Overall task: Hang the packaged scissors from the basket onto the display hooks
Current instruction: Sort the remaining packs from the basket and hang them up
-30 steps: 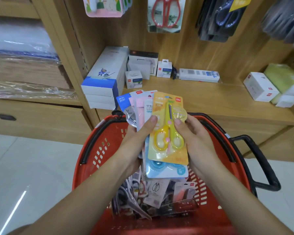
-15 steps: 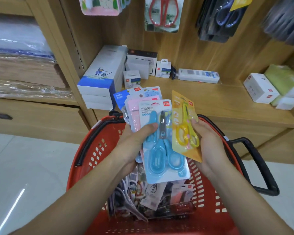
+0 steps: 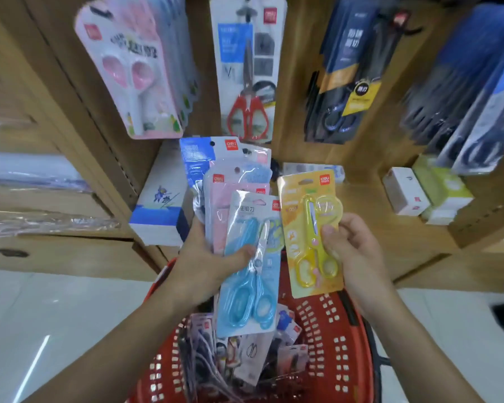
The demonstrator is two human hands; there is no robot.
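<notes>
Packaged scissors point(image 3: 252, 353) crowd the red basket point(image 3: 332, 330), none in hand hung yet: your left grip point(image 3: 204, 266) holds a fanned stack point(image 3: 253, 301), your right grip point(image 3: 355, 257) pinches one yellow pack point(image 3: 303, 228) below the display hooks point(image 3: 246, 11)

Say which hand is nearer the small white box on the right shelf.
Right. The right hand, pinching the yellow scissors pack, sits just left of and below the white box; the left hand, gripping the stack of packs, is farther left, past that pack.

Two hands (left hand point(image 3: 204, 269), right hand point(image 3: 357, 254)), one basket point(image 3: 339, 347), one yellow pack point(image 3: 303, 219).
</notes>
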